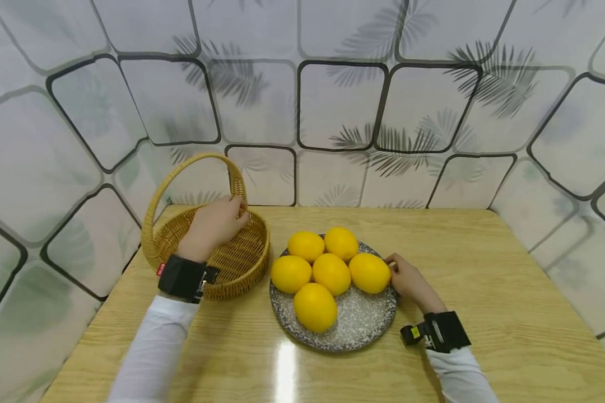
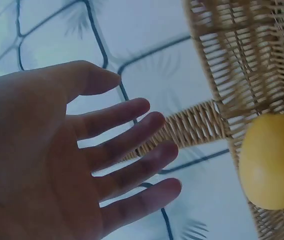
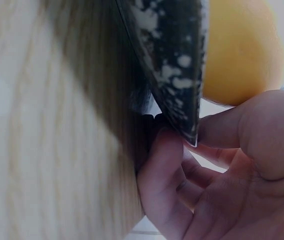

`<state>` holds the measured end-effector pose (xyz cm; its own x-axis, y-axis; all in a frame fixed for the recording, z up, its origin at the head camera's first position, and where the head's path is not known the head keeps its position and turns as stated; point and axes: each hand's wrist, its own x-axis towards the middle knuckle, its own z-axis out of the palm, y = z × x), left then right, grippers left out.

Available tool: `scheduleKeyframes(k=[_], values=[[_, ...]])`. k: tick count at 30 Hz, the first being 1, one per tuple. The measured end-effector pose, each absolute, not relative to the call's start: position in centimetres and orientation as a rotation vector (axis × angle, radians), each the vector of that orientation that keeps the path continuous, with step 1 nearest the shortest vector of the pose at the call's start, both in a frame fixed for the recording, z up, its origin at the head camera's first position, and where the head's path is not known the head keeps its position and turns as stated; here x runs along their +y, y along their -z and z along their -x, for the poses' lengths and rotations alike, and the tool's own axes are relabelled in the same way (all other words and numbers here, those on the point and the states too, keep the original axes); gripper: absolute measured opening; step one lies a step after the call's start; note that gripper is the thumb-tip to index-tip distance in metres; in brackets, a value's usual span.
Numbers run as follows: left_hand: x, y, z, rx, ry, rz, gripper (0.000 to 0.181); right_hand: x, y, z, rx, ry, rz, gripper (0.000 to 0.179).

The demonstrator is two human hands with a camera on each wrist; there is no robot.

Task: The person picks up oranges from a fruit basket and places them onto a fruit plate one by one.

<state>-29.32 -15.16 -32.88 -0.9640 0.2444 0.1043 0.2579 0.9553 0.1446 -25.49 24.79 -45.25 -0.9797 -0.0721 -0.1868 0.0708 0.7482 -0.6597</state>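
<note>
Several yellow lemons (image 1: pixel 331 274) lie in a group on a speckled grey plate (image 1: pixel 363 319), mostly towards its far and left parts. My right hand (image 1: pixel 408 280) grips the plate's right rim. In the right wrist view its thumb (image 3: pixel 222 125) is at the upper side of the rim and curled fingers (image 3: pixel 164 160) are underneath. My left hand (image 1: pixel 214 224) is over the wicker basket (image 1: pixel 262 263) on the left. Its fingers (image 2: pixel 132 160) are spread and hold nothing. Another lemon (image 2: pixel 274 160) shows against the basket in the left wrist view; the hand hides it from the head view.
The basket's tall arched handle (image 1: pixel 163 193) rises close around my left hand. Light wooden table (image 1: pixel 484 280) surrounds plate and basket. Patterned fabric walls (image 1: pixel 343 106) stand along the back and both sides. Black cameras (image 1: pixel 184 278) are strapped to my wrists.
</note>
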Motion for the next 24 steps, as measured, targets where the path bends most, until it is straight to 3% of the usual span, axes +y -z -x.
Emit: scheduleKeyframes(k=[13, 24], values=[[-18.0, 33.9, 32.1, -3.051, 0.340, 0.126, 0.043, 24.8, 45.3, 25.4, 2.739, 1.055, -0.005, 0.033], [-18.0, 36.2, 33.3, -3.223, 0.344, -0.079, 0.071, 25.0, 45.4, 25.5, 2.747, 1.049, 0.015, 0.032]])
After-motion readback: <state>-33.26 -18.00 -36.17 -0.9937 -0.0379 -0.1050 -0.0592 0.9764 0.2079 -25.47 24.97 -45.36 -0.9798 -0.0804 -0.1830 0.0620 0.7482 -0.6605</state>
